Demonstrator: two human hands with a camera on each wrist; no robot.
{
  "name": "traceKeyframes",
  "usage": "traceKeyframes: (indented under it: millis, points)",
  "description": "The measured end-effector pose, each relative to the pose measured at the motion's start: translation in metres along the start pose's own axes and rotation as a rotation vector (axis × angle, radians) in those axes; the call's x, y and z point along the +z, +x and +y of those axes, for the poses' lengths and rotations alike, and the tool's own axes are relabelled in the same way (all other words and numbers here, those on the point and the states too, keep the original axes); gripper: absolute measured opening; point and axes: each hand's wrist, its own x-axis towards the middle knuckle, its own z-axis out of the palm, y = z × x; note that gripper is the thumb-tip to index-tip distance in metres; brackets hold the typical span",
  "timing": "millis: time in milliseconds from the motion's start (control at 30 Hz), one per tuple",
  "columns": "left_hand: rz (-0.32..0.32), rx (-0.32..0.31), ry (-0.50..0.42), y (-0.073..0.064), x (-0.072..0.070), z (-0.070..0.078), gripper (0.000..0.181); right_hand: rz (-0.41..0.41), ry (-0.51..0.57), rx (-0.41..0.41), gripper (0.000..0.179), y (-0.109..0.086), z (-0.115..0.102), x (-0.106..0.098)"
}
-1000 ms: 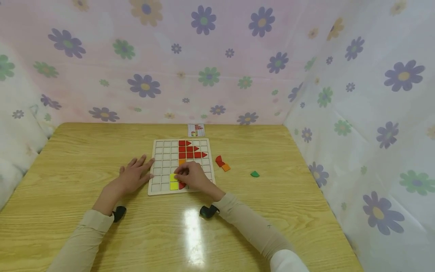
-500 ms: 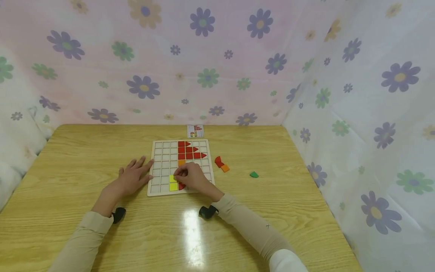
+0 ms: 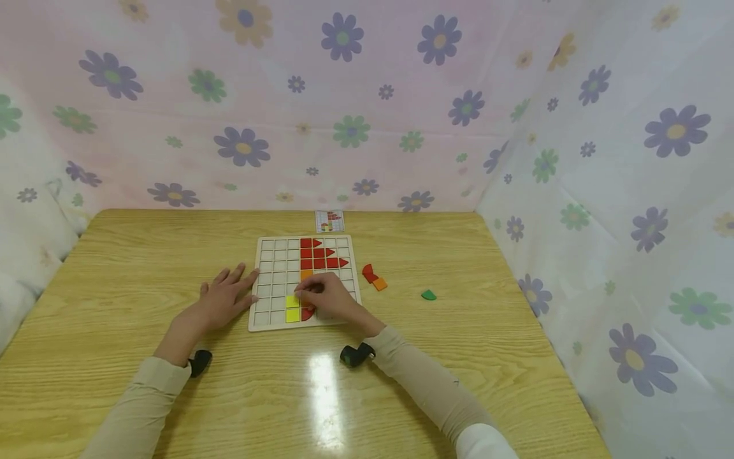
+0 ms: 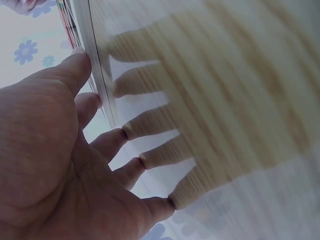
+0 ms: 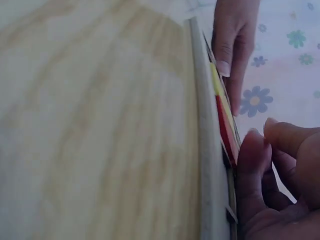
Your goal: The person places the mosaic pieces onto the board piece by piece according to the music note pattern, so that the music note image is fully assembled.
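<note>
A wooden grid board lies on the table. My left hand rests palm down with fingers spread, its thumb and a fingertip against the board's left edge; the left wrist view shows the same hand beside that edge. Over the lower middle of the grid is my right hand, fingers bent and thumb near index finger. Its fingertips are right at the upper yellow square tile; I cannot tell whether they pinch anything. Below sit another yellow square and a partly covered red curved tile.
Red squares and pointed tiles form three rows at the board's top, above an orange tile. Right of the board lie red curved pieces, an orange square and a green quarter-round. A pattern card stands behind.
My right wrist has shifted slightly to the right, while its fingertips stay near the upper yellow tile. The left hand keeps its place at the board's edge.
</note>
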Motion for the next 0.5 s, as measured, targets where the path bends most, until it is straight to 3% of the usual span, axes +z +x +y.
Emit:
traceKeyframes:
  millis: [267,400,500]
  points:
    - [-0.004,0.010,-0.013,0.000,0.001,-0.002,0.065,0.015,0.183,-0.011,0.026,-0.003,-0.007,-0.031]
    - [-0.003,0.016,-0.038,0.000,0.001,-0.002,0.064,0.074,0.116,-0.066,0.028,-0.009,-0.011,-0.059]
    - [-0.005,0.016,-0.046,-0.001,0.001,-0.001,0.064,0.138,-0.059,-0.044,0.025,-0.016,-0.010,-0.079]
